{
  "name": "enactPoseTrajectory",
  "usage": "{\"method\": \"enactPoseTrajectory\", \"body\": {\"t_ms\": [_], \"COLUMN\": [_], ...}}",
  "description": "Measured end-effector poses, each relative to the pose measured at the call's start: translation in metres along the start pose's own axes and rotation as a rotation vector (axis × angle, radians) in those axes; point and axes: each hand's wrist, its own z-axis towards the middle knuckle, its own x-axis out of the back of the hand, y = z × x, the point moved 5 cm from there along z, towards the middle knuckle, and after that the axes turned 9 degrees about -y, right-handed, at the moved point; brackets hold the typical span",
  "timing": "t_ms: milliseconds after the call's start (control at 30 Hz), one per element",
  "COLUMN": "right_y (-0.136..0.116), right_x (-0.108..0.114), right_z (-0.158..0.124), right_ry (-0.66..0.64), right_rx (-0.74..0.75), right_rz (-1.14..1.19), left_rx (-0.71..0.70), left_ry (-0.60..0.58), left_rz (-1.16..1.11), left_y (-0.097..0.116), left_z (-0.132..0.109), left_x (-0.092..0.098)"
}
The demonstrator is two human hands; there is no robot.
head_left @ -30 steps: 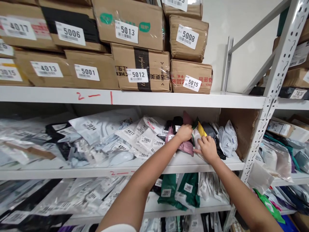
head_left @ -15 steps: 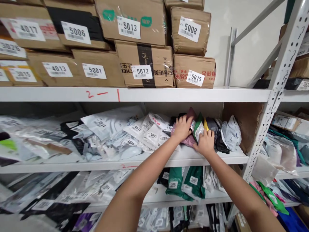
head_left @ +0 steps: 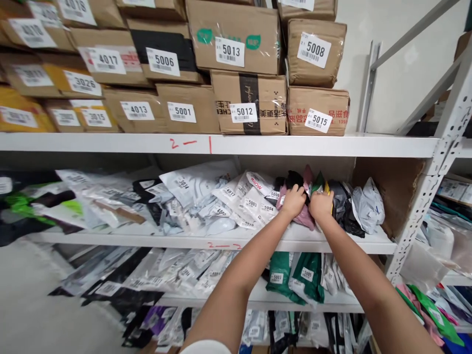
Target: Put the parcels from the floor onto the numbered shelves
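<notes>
Both hands reach among the parcels on the middle shelf. My left hand is closed over a mauve-pink mailing bag, with its fingertips partly hidden among the folds. Just to the right, my right hand curls around a green mailing bag; its grip is partly hidden by the back of the hand. A yellow edge pokes up beside those fingers. Left of my hands lie white mailing bags with number labels. Black and grey bags stand on the right.
Labelled cardboard boxes are stacked on the upper shelf. A perforated white post and a cardboard divider bound the right side. Green parcels stand on the shelf below, and several bags overhang the left edge.
The view has swung left, so the shelf contents appear further right. My right hand's fingers have drawn in around the green bag. My left hand has shifted lower over the pink bag.
</notes>
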Motion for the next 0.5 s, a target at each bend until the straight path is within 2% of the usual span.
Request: {"method": "enactPoseTrajectory", "body": {"t_ms": [133,300,367,433,500], "right_y": [0.013,0.025,0.023,0.019,0.01], "right_x": [0.004,0.006,0.004,0.005,0.011], "right_z": [-0.001,-0.001,-0.005,-0.013,-0.023], "right_ry": [-0.025,-0.155,-0.175,-0.164,-0.096], "right_rx": [0.107,0.178,0.202,0.22,0.194], "right_rz": [-0.032,-0.084,-0.116,-0.165,-0.194], "left_rx": [-0.151,-0.188,-0.211,-0.096,0.167], "left_ry": [-0.035,-0.018,0.024,0.167,0.261], "left_rz": [-0.073,-0.16,-0.249,-0.356,-0.319], "left_y": [-0.021,-0.035,-0.042,-0.061,-0.09], "left_z": [-0.004,-0.015,-0.025,-0.037,-0.051], "left_x": [0.005,0.014,0.022,0.034,0.042]}}
